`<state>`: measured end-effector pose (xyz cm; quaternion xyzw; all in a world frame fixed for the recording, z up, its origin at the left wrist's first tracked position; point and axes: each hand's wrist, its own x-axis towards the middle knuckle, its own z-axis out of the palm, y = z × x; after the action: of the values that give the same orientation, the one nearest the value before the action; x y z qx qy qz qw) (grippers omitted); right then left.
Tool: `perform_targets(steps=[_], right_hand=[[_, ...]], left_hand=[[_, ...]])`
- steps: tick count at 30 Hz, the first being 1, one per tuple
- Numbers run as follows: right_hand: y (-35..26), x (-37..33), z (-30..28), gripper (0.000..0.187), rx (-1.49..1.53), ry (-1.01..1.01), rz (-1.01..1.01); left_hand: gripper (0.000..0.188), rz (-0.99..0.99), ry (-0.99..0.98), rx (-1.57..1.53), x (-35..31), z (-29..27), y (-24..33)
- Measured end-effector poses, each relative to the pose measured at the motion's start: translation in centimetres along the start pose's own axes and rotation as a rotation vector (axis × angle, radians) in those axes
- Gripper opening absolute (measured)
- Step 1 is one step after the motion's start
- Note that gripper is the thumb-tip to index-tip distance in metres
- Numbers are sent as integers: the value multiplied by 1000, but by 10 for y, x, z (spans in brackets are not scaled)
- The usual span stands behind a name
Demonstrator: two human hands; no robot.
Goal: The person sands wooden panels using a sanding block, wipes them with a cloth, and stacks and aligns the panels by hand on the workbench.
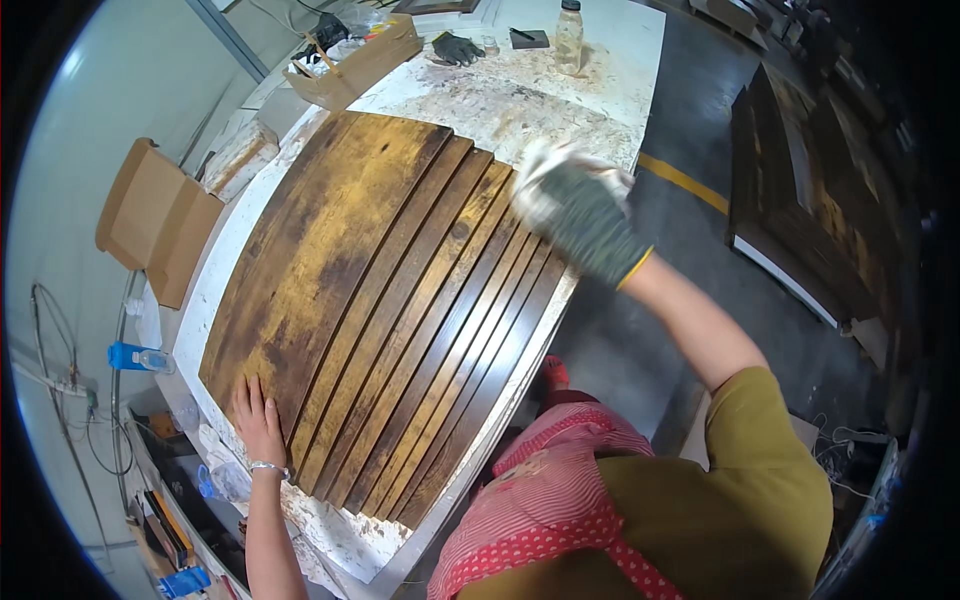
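Pressed the bare left hand [258, 412] flat, fingers spread, on the near end of the stained wooden boards [390, 300], most likely to keep them from sliding. Kept the right hand [580, 215], in a dark glove, closed around a pale rag [545, 165] at the far right edge of the boards, laid side by side and touching. Carried all this on a white, stain-spattered surface [560, 90], with a small bottle [569, 35] and a spare dark glove [458, 47] at its far end. Beyond: a grey concrete floor [640, 330], dark finished panels [810, 200] at right, an open cardboard box [160, 220] at left.
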<state>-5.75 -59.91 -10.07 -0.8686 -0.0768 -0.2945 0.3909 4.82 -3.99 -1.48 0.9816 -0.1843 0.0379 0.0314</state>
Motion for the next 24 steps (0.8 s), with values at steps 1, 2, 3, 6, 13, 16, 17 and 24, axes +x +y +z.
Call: perform_targets(steps=[1,2,3,6,13,16,17,24], right_hand=[[-8,1,13,27,9,-7,-3],[-17,5,22,27,-66,-26,-33],[-27,9,29,27,-140,-44,-61],[-51,7,51,27,-340,-112,-137],[-20,18,-20,36,-595,9,302],[-91,-40,76,33,-371,-131,81],[-151,-47,95,32,-496,-352,-208],[-227,-45,88,37,328,-736,-113]], left_hand=[[48,4,6,18,-2,2,-7],[48,21,15,30,0,4,-10],[48,25,15,28,2,5,-8],[48,22,7,40,-2,3,-11],[48,10,33,32,-3,7,-18],[47,62,84,46,-2,10,-27],[46,63,88,54,-6,10,-32],[49,-16,121,-7,0,27,-24]])
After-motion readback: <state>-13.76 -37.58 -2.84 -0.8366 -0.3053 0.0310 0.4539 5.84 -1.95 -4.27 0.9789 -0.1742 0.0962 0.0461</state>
